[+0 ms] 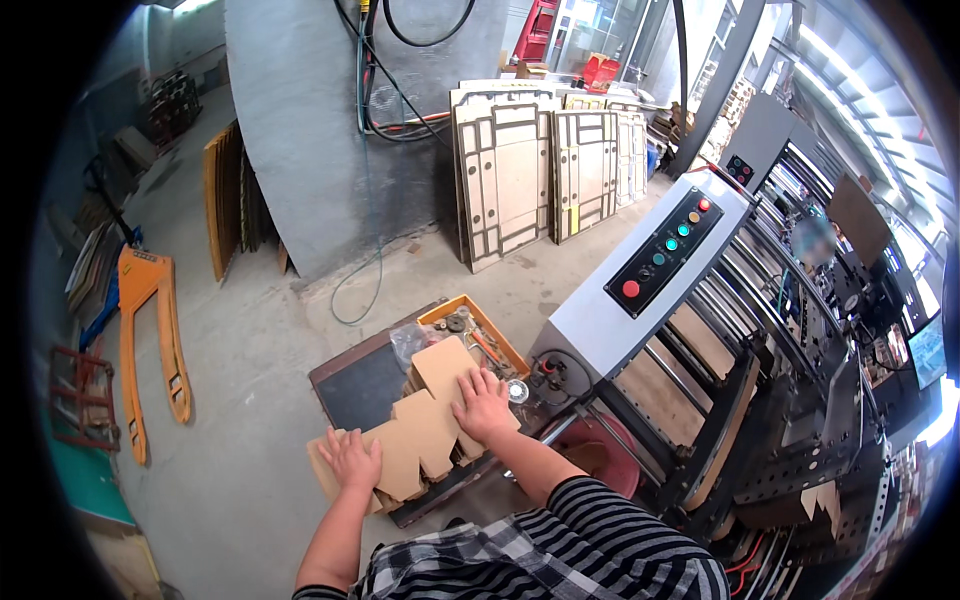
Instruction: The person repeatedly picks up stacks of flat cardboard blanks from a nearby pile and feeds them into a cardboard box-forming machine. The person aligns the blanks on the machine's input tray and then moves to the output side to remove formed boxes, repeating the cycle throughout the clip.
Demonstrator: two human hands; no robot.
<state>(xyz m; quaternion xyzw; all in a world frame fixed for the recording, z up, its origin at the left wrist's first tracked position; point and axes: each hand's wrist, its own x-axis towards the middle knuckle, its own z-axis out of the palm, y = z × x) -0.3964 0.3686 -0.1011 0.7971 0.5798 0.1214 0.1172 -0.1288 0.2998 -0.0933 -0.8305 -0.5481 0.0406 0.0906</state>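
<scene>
A stack of flat, die-cut brown cardboard blanks (405, 437) lies in front of me on a low dark table (362, 388). My left hand (350, 461) rests on the near left end of the stack, its fingers spread over the cardboard. On the right side of the stack lies my right hand (484, 404), palm down with the fingers apart. Neither hand is wrapped round anything. Behind the blanks sits an orange tray (497, 333) with small tools and parts, next to a clear plastic bag (408, 343).
A grey machine with a button panel (660, 250) and metal rollers fills the right side. Below it stands a pink tub (617, 440). Large die boards (505, 180) lean at the back wall. An orange pallet jack (150, 300) stands at left. A thin hose (378, 290) trails on the floor.
</scene>
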